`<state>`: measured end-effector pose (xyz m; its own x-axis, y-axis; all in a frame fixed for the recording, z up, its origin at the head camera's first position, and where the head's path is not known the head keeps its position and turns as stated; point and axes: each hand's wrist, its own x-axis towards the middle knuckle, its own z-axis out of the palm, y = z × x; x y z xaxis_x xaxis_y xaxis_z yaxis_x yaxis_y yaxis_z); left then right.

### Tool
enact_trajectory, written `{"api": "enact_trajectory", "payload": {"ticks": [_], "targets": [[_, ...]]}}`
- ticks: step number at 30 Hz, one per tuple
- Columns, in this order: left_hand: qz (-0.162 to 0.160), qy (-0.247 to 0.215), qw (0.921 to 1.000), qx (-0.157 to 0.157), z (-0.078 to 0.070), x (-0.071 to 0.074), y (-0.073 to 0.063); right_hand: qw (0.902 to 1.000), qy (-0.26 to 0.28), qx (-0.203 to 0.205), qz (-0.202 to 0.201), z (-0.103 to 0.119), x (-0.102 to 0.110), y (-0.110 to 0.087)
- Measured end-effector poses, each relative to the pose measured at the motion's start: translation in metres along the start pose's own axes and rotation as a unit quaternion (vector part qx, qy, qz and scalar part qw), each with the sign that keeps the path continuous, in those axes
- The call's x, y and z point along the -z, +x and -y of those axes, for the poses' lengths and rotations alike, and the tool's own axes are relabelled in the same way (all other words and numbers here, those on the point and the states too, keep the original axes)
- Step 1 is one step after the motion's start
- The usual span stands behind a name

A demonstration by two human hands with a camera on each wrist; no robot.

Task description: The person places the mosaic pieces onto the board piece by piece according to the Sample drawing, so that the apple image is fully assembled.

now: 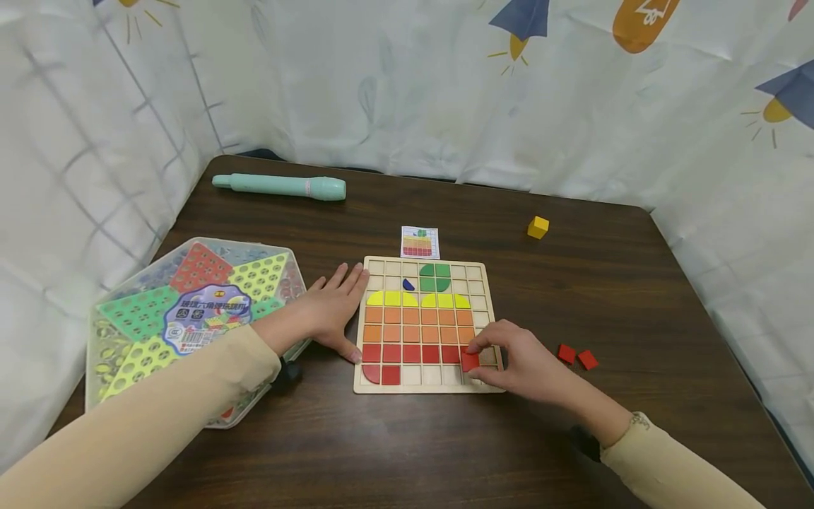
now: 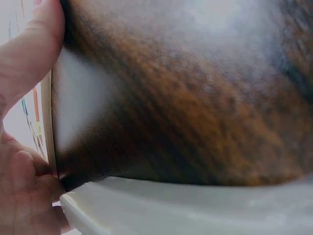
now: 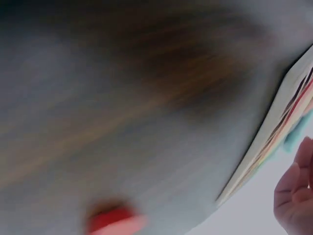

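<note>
A wooden grid board (image 1: 476, 384) lies on the table, filled in part with red, orange, yellow and green tiles plus one small dark blue piece (image 1: 408, 285). My left hand (image 1: 332, 311) rests along the board's left edge with its fingers straight and spread. Over the lower right cells, my right hand (image 1: 524, 357) pinches a red square tile (image 1: 470, 363) between thumb and fingers. Just above the board lies a small picture card (image 1: 420, 242) with a similar coloured pattern. In the left wrist view, the thumb and curving fingers (image 2: 29, 54) border the board's edge.
A clear hexagonal box (image 1: 97, 360) of game pieces stands at the left, close by my left forearm. Two red tiles (image 1: 576, 356) lie right of my right hand. Farther back are a yellow cube (image 1: 538, 227) and a mint-green stick-shaped object (image 1: 280, 186). White curtains (image 1: 407, 92) surround the table.
</note>
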<state>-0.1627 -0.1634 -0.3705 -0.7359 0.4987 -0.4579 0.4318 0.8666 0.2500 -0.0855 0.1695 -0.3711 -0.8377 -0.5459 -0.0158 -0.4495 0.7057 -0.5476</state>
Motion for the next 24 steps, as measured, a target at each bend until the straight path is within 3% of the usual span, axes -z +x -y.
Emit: {"api": "enact_trajectory", "payload": {"ticks": [4,10,18,24], "targets": [[0.0,0.001,1.0,0.004,0.0,0.0,0.0,0.9991,-0.017,0.029,0.025,0.02,-0.013,0.02],[-0.005,0.003,1.0,0.003,-0.001,0.0,0.0,0.9934,-0.079,0.078,0.029,0.042,-0.036,0.038],[-0.006,0.004,1.0,0.001,-0.002,0.001,0.0,0.9946,-0.088,0.054,0.015,0.053,-0.047,0.044],[-0.003,0.004,1.0,0.004,-0.001,0.001,0.0,0.9952,-0.075,0.06,0.019,0.052,-0.048,0.044]]}}
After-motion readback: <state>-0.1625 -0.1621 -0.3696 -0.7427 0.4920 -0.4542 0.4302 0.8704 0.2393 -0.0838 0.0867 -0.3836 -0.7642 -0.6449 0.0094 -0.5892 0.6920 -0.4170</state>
